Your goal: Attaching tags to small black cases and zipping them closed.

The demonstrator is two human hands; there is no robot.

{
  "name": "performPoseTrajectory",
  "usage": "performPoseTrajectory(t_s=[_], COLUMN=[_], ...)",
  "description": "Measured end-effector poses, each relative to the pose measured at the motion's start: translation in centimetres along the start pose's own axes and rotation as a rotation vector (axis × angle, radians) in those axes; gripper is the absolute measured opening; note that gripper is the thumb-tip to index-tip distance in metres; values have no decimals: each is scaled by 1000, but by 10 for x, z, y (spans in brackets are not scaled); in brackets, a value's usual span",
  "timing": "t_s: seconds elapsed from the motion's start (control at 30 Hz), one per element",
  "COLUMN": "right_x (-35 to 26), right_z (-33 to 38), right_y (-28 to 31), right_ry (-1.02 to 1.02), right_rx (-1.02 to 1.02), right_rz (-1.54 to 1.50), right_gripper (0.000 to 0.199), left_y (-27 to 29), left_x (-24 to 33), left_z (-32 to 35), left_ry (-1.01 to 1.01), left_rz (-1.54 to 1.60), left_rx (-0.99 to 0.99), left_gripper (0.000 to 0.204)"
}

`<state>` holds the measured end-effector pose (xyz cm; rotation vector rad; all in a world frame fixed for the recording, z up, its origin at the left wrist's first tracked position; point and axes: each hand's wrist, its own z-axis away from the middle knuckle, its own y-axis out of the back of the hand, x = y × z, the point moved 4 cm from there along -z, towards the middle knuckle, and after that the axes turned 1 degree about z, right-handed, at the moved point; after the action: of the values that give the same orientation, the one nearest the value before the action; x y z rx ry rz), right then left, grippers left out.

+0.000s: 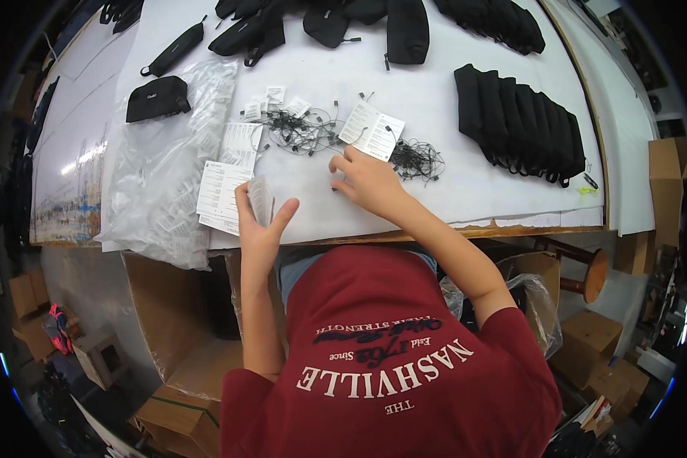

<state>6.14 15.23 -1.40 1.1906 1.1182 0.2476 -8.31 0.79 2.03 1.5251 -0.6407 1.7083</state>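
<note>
My left hand [258, 229] is at the table's near edge with the thumb spread. Between its thumb and fingers stands a small stack of white paper tags [262, 200], seen nearly edge-on. Beside it lie printed white sheets of tags [220, 191]. My right hand [368, 182] is over the table, fingers curled; small dark bits show at its fingertips, too small to make out. Just beyond it lie more printed tags [371, 130] and a tangle of black tag strings [301, 131]. A second bunch of black strings [417, 160] is to its right.
A clear plastic bag of white tags [183, 164] lies on the left, a black pouch [157, 99] on top. Black pouches [515, 122] stand in a row at right; more pouches [328, 23] lie at the back. Cardboard boxes [179, 427] and a wooden stool [594, 276] are below.
</note>
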Motion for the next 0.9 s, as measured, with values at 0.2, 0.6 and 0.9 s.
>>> performPoseTrajectory(t_s=[0.2,0.6,0.9], right_x=[20,5,11], right_z=[9,-27,-34], right_y=[-1,-4,-30], right_ry=[36,-163,-53], right_rx=[-208,-13,-125], right_rz=[155,39,234], right_gripper=[15,27,17], left_y=[-1,-14,-27], left_x=[-1,-7,-18], left_z=[1,3,1], left_ry=[33,10,-57], left_rz=[-10,-16,33], left_rx=[-14,-90,-78], left_gripper=[55,57,52])
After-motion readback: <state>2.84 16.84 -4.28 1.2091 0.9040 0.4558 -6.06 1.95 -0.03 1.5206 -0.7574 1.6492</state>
